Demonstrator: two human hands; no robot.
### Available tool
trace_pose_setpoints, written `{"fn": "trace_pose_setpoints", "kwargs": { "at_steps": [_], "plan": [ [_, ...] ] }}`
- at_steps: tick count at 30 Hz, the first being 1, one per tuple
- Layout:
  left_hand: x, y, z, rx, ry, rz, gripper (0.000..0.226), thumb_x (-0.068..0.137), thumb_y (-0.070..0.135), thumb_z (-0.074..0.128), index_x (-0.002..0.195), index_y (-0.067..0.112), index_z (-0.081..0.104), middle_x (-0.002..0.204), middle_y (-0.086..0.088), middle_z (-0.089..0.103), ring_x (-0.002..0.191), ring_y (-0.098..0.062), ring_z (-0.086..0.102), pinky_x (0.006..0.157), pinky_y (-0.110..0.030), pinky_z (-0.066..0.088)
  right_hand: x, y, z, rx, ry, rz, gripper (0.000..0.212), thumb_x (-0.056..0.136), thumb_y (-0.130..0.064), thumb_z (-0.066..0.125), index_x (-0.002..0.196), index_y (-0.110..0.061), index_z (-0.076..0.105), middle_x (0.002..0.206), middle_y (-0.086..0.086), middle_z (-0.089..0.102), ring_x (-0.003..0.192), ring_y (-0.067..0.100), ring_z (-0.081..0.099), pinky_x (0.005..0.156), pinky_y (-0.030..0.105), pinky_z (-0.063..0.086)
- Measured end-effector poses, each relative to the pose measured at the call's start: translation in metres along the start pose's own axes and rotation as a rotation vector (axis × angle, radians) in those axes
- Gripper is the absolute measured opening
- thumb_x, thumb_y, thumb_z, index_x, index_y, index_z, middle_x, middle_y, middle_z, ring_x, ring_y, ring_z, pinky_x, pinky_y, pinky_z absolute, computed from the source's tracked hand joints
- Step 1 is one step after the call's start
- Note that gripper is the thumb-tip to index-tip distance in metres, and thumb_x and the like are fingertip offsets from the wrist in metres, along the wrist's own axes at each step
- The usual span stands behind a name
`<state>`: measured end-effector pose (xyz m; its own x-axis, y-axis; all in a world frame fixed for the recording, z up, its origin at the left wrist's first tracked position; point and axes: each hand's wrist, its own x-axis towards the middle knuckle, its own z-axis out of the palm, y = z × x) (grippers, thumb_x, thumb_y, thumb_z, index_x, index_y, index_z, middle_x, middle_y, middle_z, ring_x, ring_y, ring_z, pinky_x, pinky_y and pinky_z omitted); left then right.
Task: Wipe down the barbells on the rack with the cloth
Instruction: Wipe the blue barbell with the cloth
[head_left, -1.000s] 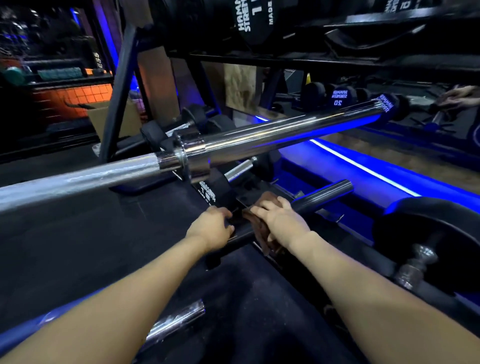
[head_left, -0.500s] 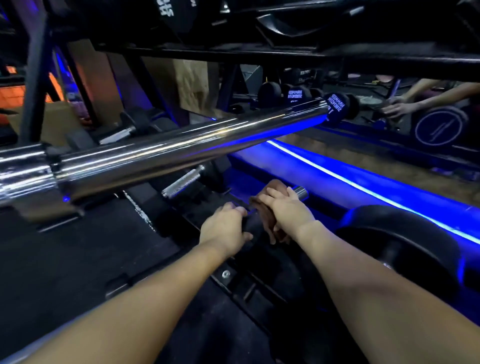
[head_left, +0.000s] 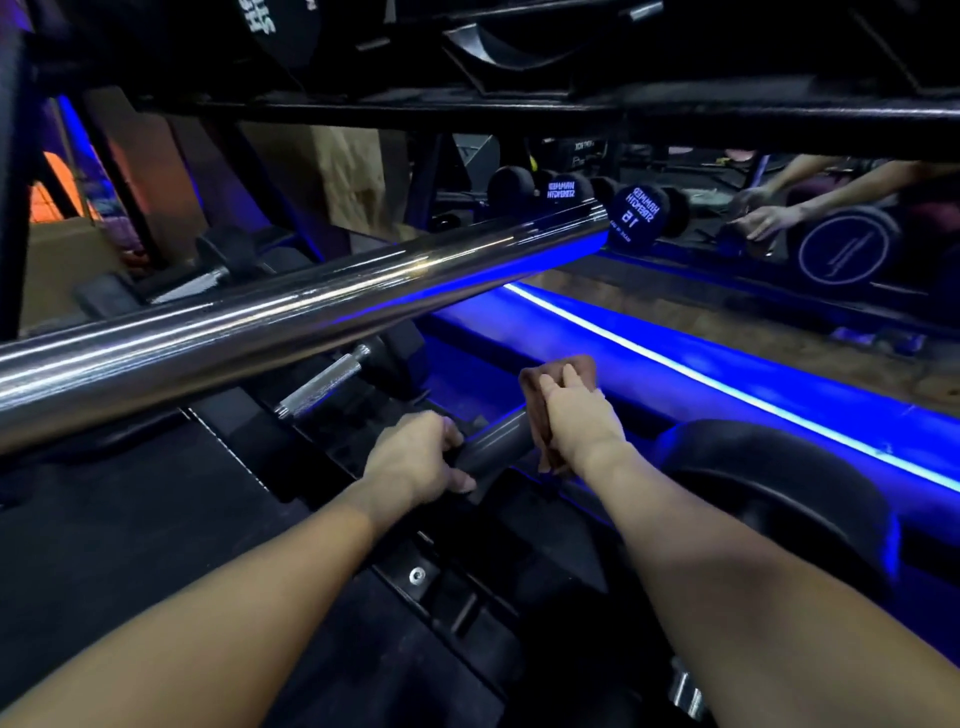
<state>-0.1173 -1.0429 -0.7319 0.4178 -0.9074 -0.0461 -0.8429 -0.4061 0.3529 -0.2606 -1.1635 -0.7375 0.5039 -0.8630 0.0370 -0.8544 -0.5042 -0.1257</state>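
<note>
Low in the middle of the frame, a dark barbell sleeve (head_left: 493, 441) lies in the black rack (head_left: 415, 577), its far end hidden under a brown cloth (head_left: 558, 376). The right hand (head_left: 579, 421) is wrapped over that cloth and clamps it round the sleeve, fingers laid across the top. The left hand (head_left: 415, 457) is curled round the bare sleeve just beside it, thumb underneath, seemingly steadying it.

The bar is steel and rigid, surely heavy, and smooth enough to slip or roll in its cradle, so it looks better braced in place than lifted. The cloth is soft and thin and moulds to the tube; a full wraparound grip should let it slide along the sleeve.

Above, a thick chrome barbell (head_left: 270, 327) runs from the left edge toward the upper right, glossy and streaked with blue light. A knurled handle (head_left: 319, 387) shows beneath it.

Behind, in the upper right, round dumbbell ends read as mirrored writing: "HAMMER STRENGTH" with "15" on one dumbbell (head_left: 636, 215). A blue light strip (head_left: 727, 395) crosses the right side, near a black weight plate (head_left: 779, 499).
</note>
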Motion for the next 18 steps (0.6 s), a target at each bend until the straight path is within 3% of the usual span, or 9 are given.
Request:
{"fn": "trace_pose_setpoints", "kwargs": {
  "at_steps": [5,7,9,10,11,13,15,18],
  "plan": [
    [0.009,-0.009,-0.002,-0.117,-0.086,-0.009,0.050,0.069,0.034,0.082,0.113,0.019,0.065,0.113,0.001,0.065,0.105,-0.015,0.060,0.088,-0.020,0.042,-0.008,-0.004,0.000,-0.049,0.073,0.047,0.040,0.098,-0.009,0.044,0.137,-0.001,0.042,0.133,0.021,0.047,0.117,0.022,0.054,0.084,0.020,0.047],
    [0.009,-0.012,0.000,-0.139,-0.088,-0.002,0.049,0.072,0.032,0.081,0.115,0.016,0.065,0.114,-0.002,0.065,0.105,-0.016,0.060,0.090,-0.022,0.043,-0.018,-0.013,-0.012,0.042,0.093,0.010,0.037,0.101,-0.009,0.036,0.134,0.007,0.045,0.115,0.021,0.058,0.087,0.003,0.063,0.055,0.000,0.040],
    [0.007,-0.014,0.004,-0.142,-0.075,0.009,0.047,0.074,0.032,0.079,0.116,0.015,0.064,0.116,-0.003,0.065,0.106,-0.017,0.061,0.091,-0.023,0.044,-0.034,-0.029,-0.019,0.367,0.059,0.071,0.037,0.102,-0.010,0.034,0.126,0.015,0.049,0.110,0.031,0.058,0.044,-0.005,0.050,0.036,0.003,0.030],
    [0.003,-0.015,0.005,-0.132,-0.062,0.016,0.045,0.076,0.032,0.077,0.116,0.016,0.064,0.118,-0.003,0.065,0.107,-0.017,0.061,0.092,-0.024,0.045,-0.038,-0.033,-0.022,0.415,0.047,0.056,0.037,0.100,-0.011,0.040,0.124,0.014,0.051,0.116,0.034,0.056,0.042,-0.006,0.049,0.041,0.005,0.036],
    [-0.002,-0.016,0.005,-0.116,-0.045,0.022,0.043,0.078,0.032,0.075,0.117,0.018,0.064,0.120,-0.003,0.065,0.109,-0.018,0.061,0.095,-0.027,0.046,-0.040,-0.032,-0.020,0.379,0.054,0.051,0.036,0.096,-0.013,0.050,0.123,0.010,0.054,0.120,0.031,0.056,0.056,-0.004,0.059,0.055,0.008,0.045],
    [-0.016,-0.022,0.002,-0.083,0.005,0.040,0.041,0.081,0.030,0.072,0.120,0.019,0.062,0.123,-0.002,0.062,0.112,-0.019,0.059,0.097,-0.031,0.045,-0.051,-0.040,-0.014,0.399,-0.010,0.147,0.043,0.083,-0.016,0.068,0.123,-0.003,0.059,0.125,0.019,0.057,0.101,0.020,0.065,0.085,0.023,0.048],
    [-0.034,-0.033,-0.003,-0.065,0.052,0.045,0.039,0.084,0.030,0.069,0.121,0.020,0.061,0.125,-0.002,0.058,0.114,-0.020,0.057,0.098,-0.030,0.044,-0.062,-0.053,-0.010,0.361,-0.039,0.165,0.049,0.080,-0.019,0.073,0.125,-0.008,0.058,0.125,0.015,0.055,0.112,0.031,0.059,0.093,0.032,0.046],
    [-0.066,-0.057,-0.009,-0.038,0.102,0.002,0.041,0.085,0.032,0.066,0.125,0.024,0.058,0.133,-0.003,0.050,0.119,-0.021,0.053,0.099,-0.030,0.043,-0.079,-0.078,-0.005,0.317,-0.027,0.120,0.044,0.083,-0.019,0.069,0.124,-0.007,0.058,0.124,0.017,0.055,0.110,0.033,0.060,0.094,0.035,0.048]
  ]
}}
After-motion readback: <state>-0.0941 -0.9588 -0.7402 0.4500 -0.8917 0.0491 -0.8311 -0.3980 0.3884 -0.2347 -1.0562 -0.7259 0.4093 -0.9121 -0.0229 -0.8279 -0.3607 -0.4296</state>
